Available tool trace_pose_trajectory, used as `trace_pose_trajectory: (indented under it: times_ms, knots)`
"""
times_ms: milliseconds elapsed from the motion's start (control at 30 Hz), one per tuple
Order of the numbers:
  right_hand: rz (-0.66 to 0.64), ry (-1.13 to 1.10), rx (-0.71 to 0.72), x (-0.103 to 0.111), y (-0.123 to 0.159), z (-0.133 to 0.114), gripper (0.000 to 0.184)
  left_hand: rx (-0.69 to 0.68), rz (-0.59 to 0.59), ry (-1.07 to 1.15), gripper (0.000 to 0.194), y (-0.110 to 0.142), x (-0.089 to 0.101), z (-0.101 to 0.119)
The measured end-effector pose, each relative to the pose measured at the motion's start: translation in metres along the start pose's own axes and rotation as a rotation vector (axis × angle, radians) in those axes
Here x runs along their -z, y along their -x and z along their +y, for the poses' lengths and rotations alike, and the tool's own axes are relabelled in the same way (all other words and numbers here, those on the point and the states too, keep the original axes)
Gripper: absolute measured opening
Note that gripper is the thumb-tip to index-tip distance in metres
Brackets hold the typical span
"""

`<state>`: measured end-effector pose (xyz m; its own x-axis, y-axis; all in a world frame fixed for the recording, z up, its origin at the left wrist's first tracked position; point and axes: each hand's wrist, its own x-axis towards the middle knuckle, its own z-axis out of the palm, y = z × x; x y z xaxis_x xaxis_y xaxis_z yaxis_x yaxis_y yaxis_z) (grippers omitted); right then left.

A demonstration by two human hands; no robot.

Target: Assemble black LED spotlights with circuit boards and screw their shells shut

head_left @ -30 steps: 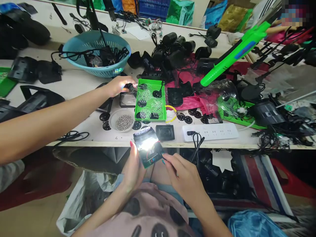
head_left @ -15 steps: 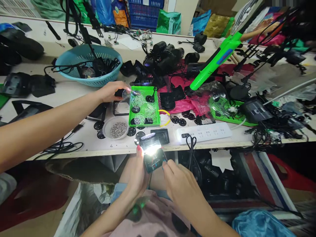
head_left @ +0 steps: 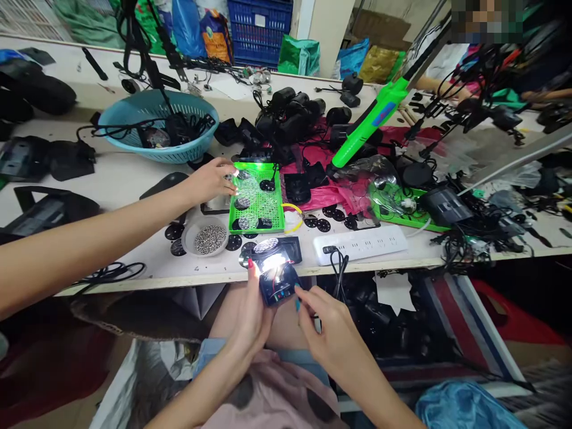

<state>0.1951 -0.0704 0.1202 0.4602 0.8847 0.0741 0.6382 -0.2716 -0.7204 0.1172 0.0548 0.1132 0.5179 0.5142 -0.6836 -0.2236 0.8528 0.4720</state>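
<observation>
My left hand [head_left: 251,316] is wrapped round a small black lamp housing [head_left: 280,287] over my lap, in front of the table edge. Its back is open, showing wires and small coloured parts inside, and a bright white light glows at its upper end. My right hand [head_left: 328,319] has thumb and forefinger bent together at the housing's right edge; what they pinch is too small to make out. A co-worker's hand [head_left: 217,180] reaches from the left to a green perforated tray [head_left: 283,202] holding clear lens-like discs and black parts.
A bowl of small metal balls or screws [head_left: 210,238], a white power strip [head_left: 361,243] and black discs [head_left: 324,225] lie near the table edge. Behind are a blue basket [head_left: 156,149] and black lamp parts. A green electric screwdriver [head_left: 366,128] hangs at the right.
The co-worker's hand has moved down and right onto the tray's left edge, and the clear item at its fingertips is now at the tray. My right fingers have shifted slightly at the housing's edge.
</observation>
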Motion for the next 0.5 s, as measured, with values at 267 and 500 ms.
trace_pose_trajectory:
  times_ms: [267,500]
  knots:
    - [0.025,0.219,0.275,0.001,0.005,0.017,0.044,0.118,-0.017,-0.033,0.040,-0.010,0.016,0.005]
    - [-0.139,0.257,0.310,0.024,-0.016,0.005,0.043,0.077,-0.102,-0.026,0.046,-0.017,0.026,0.014]
